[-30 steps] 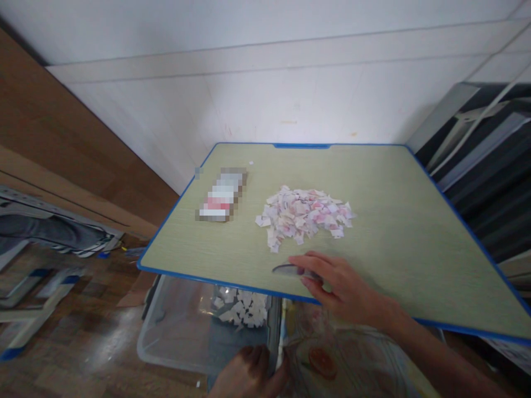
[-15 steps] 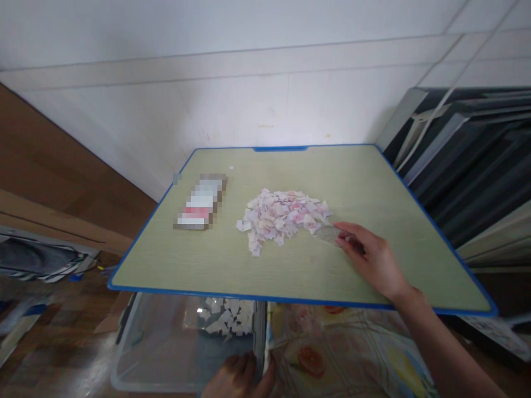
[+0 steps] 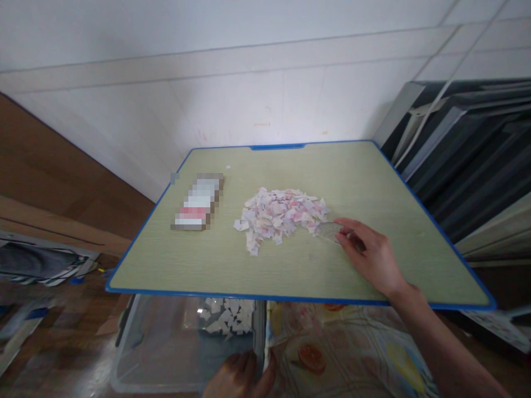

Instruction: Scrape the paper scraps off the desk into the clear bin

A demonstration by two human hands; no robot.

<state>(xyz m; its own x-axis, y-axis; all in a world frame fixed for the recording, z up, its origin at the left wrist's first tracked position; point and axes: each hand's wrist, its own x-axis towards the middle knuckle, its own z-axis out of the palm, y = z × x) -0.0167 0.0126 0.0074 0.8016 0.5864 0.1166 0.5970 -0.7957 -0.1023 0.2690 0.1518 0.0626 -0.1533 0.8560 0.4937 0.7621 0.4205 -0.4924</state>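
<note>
Surface: green blue-edged table point(image 3: 373, 182) against a white wall.
Far left: one blurred flat packet point(image 3: 198, 201).
Below the near edge: one clear bin point(image 3: 166, 354); left hand point(image 3: 240, 376) clasps its rim.
Centre: one heap of paper scraps point(image 3: 280, 215).
Right: right hand point(image 3: 371, 257) pinches one clear scraper point(image 3: 327, 230), which touches the heap's right edge; the heap lies left of the grip.

right hand point(image 3: 373, 257): bare, no glove, ring or watch | right forearm point(image 3: 443, 348): bare, no sleeve in view | left hand point(image 3: 240, 376): bare, only fingers and knuckles show
</note>
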